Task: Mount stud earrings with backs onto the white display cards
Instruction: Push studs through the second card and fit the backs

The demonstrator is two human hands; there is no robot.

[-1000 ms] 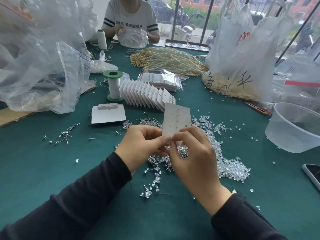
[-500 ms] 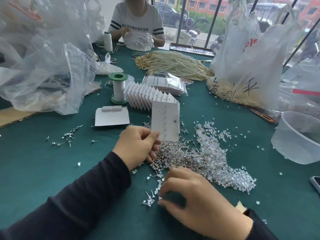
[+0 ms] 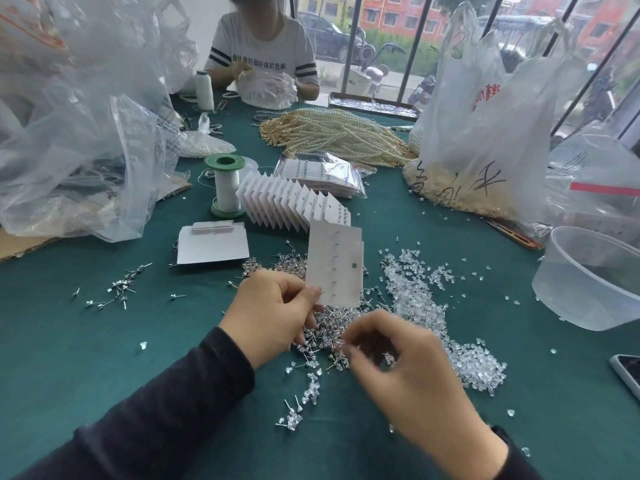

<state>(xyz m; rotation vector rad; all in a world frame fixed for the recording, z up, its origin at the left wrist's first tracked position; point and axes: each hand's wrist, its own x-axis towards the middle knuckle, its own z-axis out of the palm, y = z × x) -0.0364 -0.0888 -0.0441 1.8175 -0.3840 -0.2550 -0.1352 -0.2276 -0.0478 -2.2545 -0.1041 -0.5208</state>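
**Left hand** (image 3: 273, 313) pinches the white display card (image 3: 334, 265) at its lower corner and holds it upright, at 1 o'clock from the knuckles. **Right hand** (image 3: 408, 372), fingers curled and blurred, hovers over the stud earrings (image 3: 329, 325); whether it grips one cannot be told. Clear backs (image 3: 414, 294) lie at 2 o'clock of that heap. Card: light, thin, likely bends, so grip it by an edge. Studs: tiny, hard, probably slippery, so pinch the post.

One head-worn wide-angle view looks forward and down from close above the green worktop (image 3: 86, 358) — both hands (image 3: 273, 311) near, windows far across.
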